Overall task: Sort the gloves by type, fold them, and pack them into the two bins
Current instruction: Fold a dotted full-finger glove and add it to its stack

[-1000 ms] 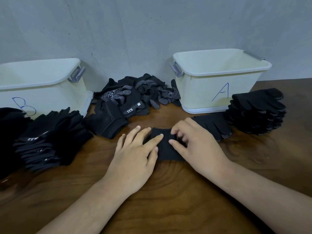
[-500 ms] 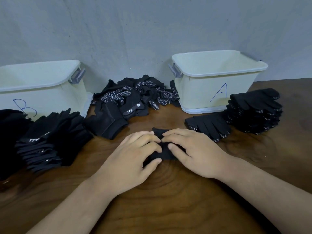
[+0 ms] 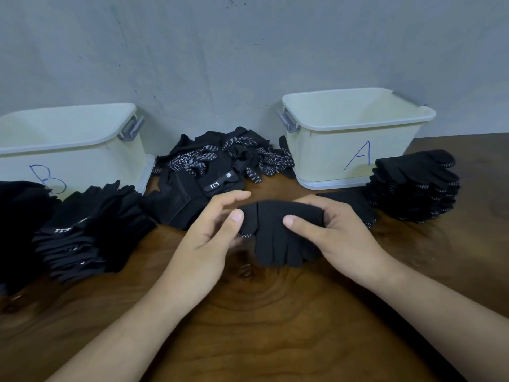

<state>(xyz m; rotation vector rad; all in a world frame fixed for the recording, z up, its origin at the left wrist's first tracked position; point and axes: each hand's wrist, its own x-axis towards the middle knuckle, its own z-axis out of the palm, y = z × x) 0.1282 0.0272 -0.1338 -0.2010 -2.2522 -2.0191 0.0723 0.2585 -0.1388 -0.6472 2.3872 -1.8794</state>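
Note:
A black dotted knit glove [image 3: 278, 232] hangs folded over between both hands, lifted just above the wooden table [image 3: 275, 312], its fingers pointing down towards me. My left hand [image 3: 209, 238] pinches its left end between thumb and fingers. My right hand [image 3: 330, 232] grips its right end, thumb on the front. Bin A [image 3: 355, 139] stands at the back right and bin B [image 3: 68, 144] at the back left, both cream-coloured. An unsorted pile of black gloves [image 3: 220, 164] lies between them.
A stack of dotted gloves [image 3: 416, 186] sits right of bin A, with one flat dotted glove [image 3: 355, 202] beside my right hand. A stack of plain "5.11" gloves [image 3: 82, 230] lies in front of bin B. A grey wall closes the back.
Both hands were pressing the glove flat on the table; they have since closed on it and lifted it, folded over, off the surface.

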